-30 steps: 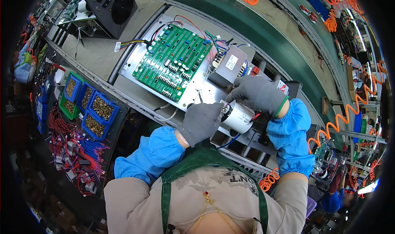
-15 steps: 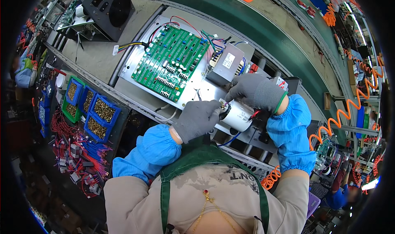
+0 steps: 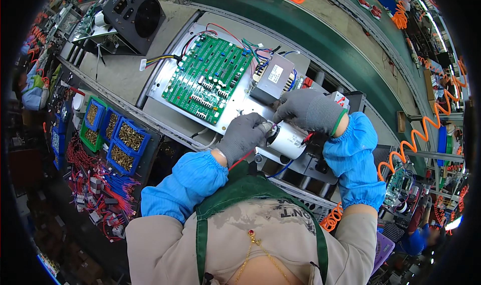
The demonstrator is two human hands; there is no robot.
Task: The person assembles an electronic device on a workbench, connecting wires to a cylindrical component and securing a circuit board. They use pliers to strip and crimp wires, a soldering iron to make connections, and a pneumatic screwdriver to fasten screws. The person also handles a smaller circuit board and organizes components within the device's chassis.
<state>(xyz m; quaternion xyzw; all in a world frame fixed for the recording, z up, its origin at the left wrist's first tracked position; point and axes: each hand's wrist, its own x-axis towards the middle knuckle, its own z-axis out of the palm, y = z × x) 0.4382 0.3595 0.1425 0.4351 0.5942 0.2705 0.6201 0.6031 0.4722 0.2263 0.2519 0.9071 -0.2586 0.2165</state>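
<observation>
A white cylindrical capacitor [image 3: 287, 142] lies on its side at the near right end of a metal plate [image 3: 168, 79]. My left hand [image 3: 243, 137], in a grey glove, is closed at its left end, and a red wire [image 3: 241, 160] trails from beneath the fingers. My right hand [image 3: 308, 110], gloved too, reaches over from above right, fingertips pinched together at the same end. Whatever lies between them is hidden. Beyond the hands stands a boxy transformer [image 3: 274, 78] with coloured wires. A green circuit board [image 3: 208, 79] sits on the plate to the left.
Blue bins [image 3: 130, 135] of brass-coloured fasteners stand at left, with bundled red and blue wires [image 3: 107, 195] nearer. A black metal housing with a fan [image 3: 135, 17] is at far left. An orange coiled hose [image 3: 413, 137] hangs at right. Rollers [image 3: 324, 188] show under the work.
My left hand has shifted slightly right and up, closer to the capacitor's end. A red wire now shows below it. My right hand stays almost in place.
</observation>
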